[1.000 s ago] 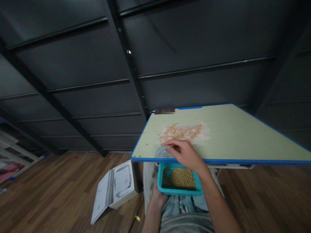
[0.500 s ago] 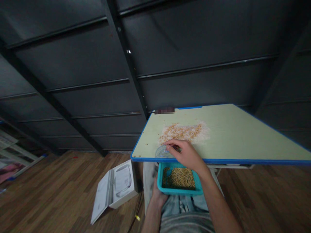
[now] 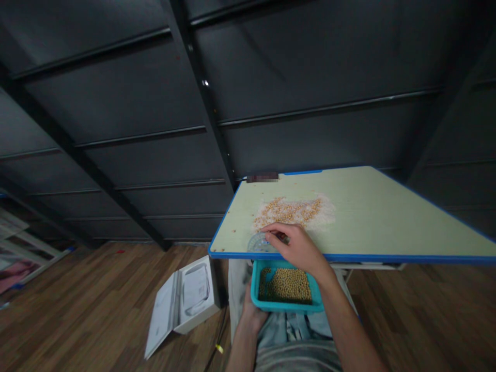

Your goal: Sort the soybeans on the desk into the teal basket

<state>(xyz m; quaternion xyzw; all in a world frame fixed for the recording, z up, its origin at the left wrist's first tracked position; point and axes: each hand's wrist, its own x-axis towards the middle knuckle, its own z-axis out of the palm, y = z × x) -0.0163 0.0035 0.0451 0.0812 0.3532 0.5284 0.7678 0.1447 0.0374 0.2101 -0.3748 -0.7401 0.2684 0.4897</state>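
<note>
My left hand (image 3: 254, 310) grips the left side of a turquoise plastic basket (image 3: 282, 308), its fingers partly hidden beneath. Round yellowish beans (image 3: 292, 284), which look like soybeans, lie in the basket over my lap. My right hand (image 3: 292, 243) is above the table's near edge, thumb and fingers closed together. Something small and dark reddish shows between them, too small to name. Just left of those fingertips lies a clear, round, patterned dish or lid (image 3: 256, 244), partly covered by the hand. Beyond the hand, more beans (image 3: 289, 211) are spread among white grains (image 3: 327, 209).
The pale green table (image 3: 387, 217) has a blue edge and carries a few stray beans at its left. A blurred dark object (image 3: 262, 177) sits at its far edge. On the wooden floor is an opened white box (image 3: 196, 289), beside a dark cable (image 3: 217, 341).
</note>
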